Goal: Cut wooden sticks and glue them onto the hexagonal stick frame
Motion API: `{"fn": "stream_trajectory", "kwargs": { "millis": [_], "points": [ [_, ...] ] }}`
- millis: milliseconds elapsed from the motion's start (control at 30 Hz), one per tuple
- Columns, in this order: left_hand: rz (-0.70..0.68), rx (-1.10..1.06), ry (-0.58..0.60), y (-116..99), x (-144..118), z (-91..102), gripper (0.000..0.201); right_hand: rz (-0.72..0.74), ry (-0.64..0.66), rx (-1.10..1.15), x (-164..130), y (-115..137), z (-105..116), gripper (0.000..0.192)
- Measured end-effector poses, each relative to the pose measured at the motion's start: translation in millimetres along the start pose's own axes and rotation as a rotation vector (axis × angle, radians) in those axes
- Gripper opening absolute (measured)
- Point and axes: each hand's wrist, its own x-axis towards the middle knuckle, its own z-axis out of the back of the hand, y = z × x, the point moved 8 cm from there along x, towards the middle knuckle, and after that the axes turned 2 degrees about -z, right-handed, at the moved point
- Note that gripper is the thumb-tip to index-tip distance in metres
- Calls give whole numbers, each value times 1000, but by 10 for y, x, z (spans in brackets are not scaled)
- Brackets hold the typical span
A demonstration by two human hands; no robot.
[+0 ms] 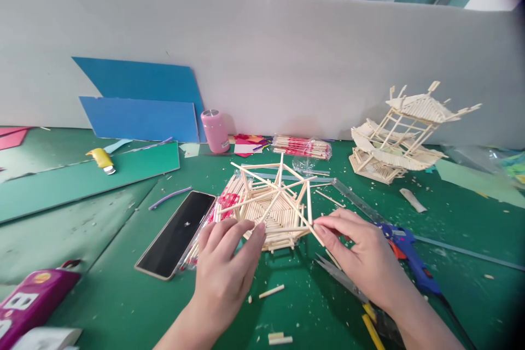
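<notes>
Left hand (229,268) nearest me, at the stick frame (276,210)'s seven o'clock; can't tell whether its fingertips grip. Frame sits at dial centre on the green table (303,311). My right hand (363,249), at four o'clock, pinches a slender stick (302,217). Risk: an uneven tug or left-side press could skew it or pop a joint. Outward, scissors (340,279) toward five (my right wrist could snag them), then glue gun (410,254), nearer three.
</notes>
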Motion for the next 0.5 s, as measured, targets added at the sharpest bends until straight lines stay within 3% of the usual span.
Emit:
{"fn": "stream_trajectory", "kwargs": {
  "millis": [133,267,333,500],
  "points": [
    [26,25,4,9,8,8,17,-13,-74,5,-14,-40,78,18],
    [24,47,24,-10,24,9,24,-114,-372,167,-300,-173,203,16],
    [6,59,25,-37,30,17,26,-189,-468,340,-498,-243,94,17],
    [-83,122,45,-127,53,-6,23,-468,-101,1036,-578,-176,-816,23]
  ]
}}
